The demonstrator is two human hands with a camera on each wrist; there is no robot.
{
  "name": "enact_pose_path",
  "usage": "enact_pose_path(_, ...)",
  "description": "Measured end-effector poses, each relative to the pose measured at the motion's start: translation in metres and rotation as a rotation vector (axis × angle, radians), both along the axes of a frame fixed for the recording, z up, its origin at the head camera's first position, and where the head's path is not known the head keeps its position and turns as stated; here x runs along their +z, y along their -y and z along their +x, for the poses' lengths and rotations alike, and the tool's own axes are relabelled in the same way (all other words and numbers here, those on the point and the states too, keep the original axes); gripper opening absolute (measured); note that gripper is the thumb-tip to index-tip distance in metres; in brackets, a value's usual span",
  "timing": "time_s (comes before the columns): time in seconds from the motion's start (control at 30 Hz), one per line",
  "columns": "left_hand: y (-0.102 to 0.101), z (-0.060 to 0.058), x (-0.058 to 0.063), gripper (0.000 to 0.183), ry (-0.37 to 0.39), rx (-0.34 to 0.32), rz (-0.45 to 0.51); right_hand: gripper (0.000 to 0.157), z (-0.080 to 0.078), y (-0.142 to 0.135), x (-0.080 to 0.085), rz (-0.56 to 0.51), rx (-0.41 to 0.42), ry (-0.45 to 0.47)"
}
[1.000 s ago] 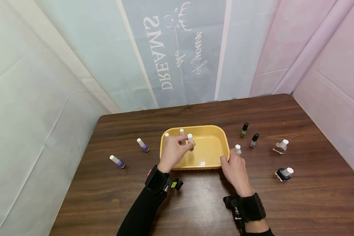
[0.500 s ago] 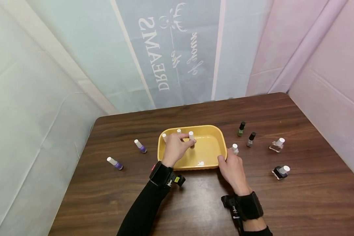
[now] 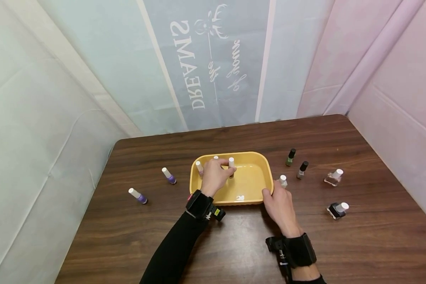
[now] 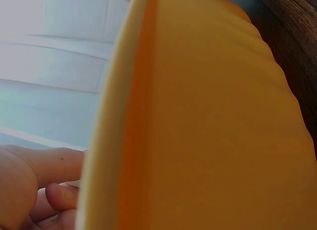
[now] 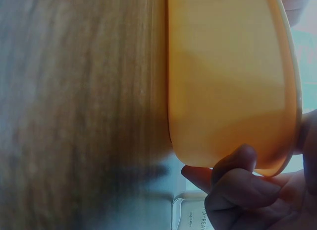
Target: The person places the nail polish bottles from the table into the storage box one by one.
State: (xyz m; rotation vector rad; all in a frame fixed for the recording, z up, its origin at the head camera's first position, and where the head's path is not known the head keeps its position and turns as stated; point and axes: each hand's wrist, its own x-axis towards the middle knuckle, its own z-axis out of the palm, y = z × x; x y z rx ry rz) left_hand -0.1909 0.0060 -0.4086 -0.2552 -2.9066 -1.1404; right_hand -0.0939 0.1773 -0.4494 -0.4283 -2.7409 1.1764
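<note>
My left hand (image 3: 214,176) reaches over the yellow tray (image 3: 253,173) and pinches a white-capped nail polish bottle (image 3: 231,162) between thumb and fingers. The bottle stands upright inside the tray; its lower part is partly hidden. Two more white-capped bottles are in the tray: one nail polish bottle (image 3: 199,167) at the left, and a cap (image 3: 215,157) behind my fingers. My right hand (image 3: 280,203) grips the tray's front right corner, thumb over the rim. Just beyond it on the table is a clear bottle with a white cap (image 3: 283,180). The left wrist view is mostly tray wall (image 4: 213,111).
Left of the tray lie two purple nail polish bottles (image 3: 169,176) (image 3: 138,196). To the right stand a green bottle (image 3: 290,157), a grey one (image 3: 302,170), a pinkish one (image 3: 333,178) and a black one (image 3: 337,210). Fabric walls border the wooden table (image 3: 234,244).
My left hand has shifted slightly right within the tray, still pinching the bottle, and uncovers more of the left bottle. My right hand keeps its grip on the tray.
</note>
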Motion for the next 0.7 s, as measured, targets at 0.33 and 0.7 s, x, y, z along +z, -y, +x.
enact_pose_path(0.33,-0.007,-0.007,-0.003,0.017,0.034,0.001,0.037,0.026,0.0,0.0,0.0,-0.003,-0.004,0.009)
enact_pose_path(0.7,-0.01,-0.011,-0.011,0.011,-0.023,-0.024,0.021,0.027,0.0,0.0,0.001,-0.007,0.0,0.026)
